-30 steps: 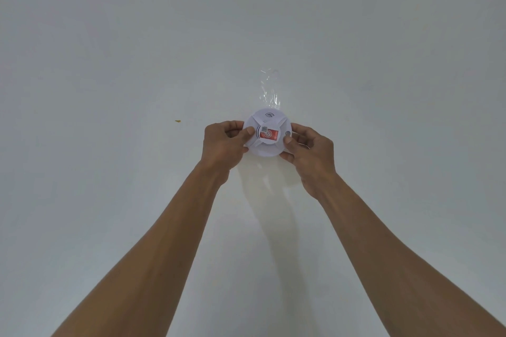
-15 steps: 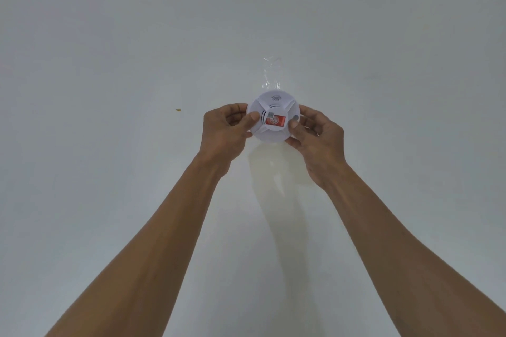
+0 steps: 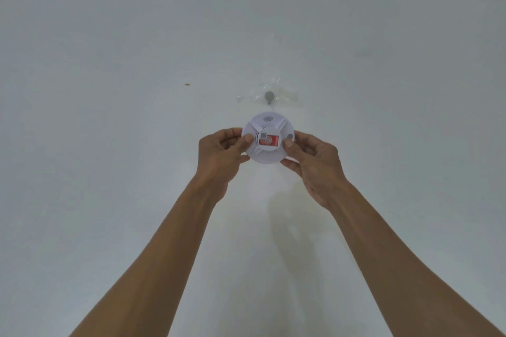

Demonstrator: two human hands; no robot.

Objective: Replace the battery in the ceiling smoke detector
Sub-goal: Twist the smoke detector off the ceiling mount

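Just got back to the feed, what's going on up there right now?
A person is holding the round white smoke detector up near the ceiling with both hands. The left hand grips its left edge and the right hand its right edge, thumbs on its face. Just past it, a small grey mount sits on the ceiling under clear tape. The detector looks apart from that spot.

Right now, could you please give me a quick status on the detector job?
Both hands, left and right, grip the smoke detector by its rim. Detector off the ceiling; grey mount and clear tape exposed above. Nothing in the way.
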